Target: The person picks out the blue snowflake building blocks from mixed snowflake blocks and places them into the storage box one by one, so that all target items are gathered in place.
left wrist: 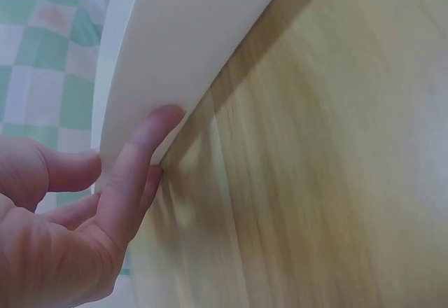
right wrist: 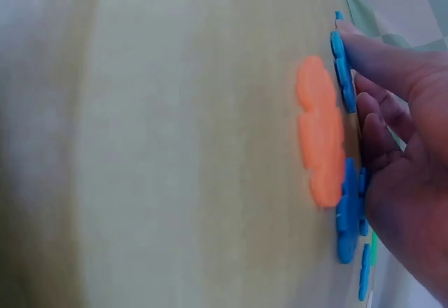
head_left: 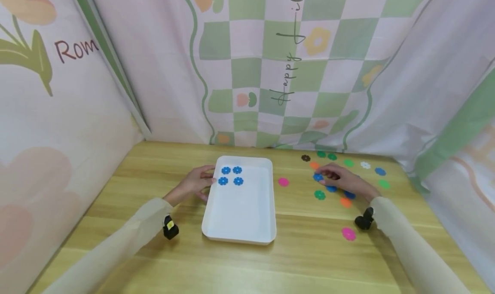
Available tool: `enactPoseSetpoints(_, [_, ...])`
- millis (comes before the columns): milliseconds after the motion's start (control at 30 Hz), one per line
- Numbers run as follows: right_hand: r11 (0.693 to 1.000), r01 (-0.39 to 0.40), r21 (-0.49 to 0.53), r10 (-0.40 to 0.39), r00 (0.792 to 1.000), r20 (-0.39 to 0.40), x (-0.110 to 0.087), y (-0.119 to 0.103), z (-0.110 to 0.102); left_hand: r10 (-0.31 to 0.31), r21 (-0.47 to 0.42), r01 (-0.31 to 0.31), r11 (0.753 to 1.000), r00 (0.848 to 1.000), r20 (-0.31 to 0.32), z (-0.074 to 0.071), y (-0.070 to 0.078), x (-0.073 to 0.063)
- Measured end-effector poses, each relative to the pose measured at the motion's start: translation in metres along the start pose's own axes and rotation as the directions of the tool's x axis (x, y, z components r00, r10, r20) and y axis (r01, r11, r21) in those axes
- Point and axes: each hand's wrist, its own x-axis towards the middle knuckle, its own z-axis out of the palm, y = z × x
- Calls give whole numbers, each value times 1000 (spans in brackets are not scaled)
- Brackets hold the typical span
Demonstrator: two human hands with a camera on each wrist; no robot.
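Observation:
A white tray (head_left: 241,212) lies on the table with several blue flower-shaped discs (head_left: 238,181) in its far left part. My left hand (head_left: 197,182) holds the tray's left side, thumb at the rim and fingers against the outer wall (left wrist: 168,49). To the right of the tray, my right hand (head_left: 340,177) pinches a blue flower-shaped disc (head_left: 318,177) between thumb and fingers, low over the table. Another blue disc (right wrist: 341,70) lies close by the thumb. An orange disc (right wrist: 320,133) and a further blue disc (right wrist: 346,217) are near the palm.
Around the right hand lie scattered discs: a green one (head_left: 319,195), a brown one (head_left: 306,158), a white one (head_left: 365,165) and several others. One pink disc (head_left: 283,182) is beside the tray, another pink disc (head_left: 349,234) nearer the front. Printed curtains (head_left: 170,70) hang behind the wooden table (head_left: 309,264).

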Motion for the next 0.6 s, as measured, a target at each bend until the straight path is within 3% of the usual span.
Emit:
enactPoseSetpoints(300, [998,66,7,-66,998,10,9,-11,-2,-1,-12,1,1000,1000,-21,0,-1,0])
enactPoseSetpoints(600, [990,23,-137,-31,998,-54,14,-30,-4,11,-37,-11,999,1000,-6,1,0,0])
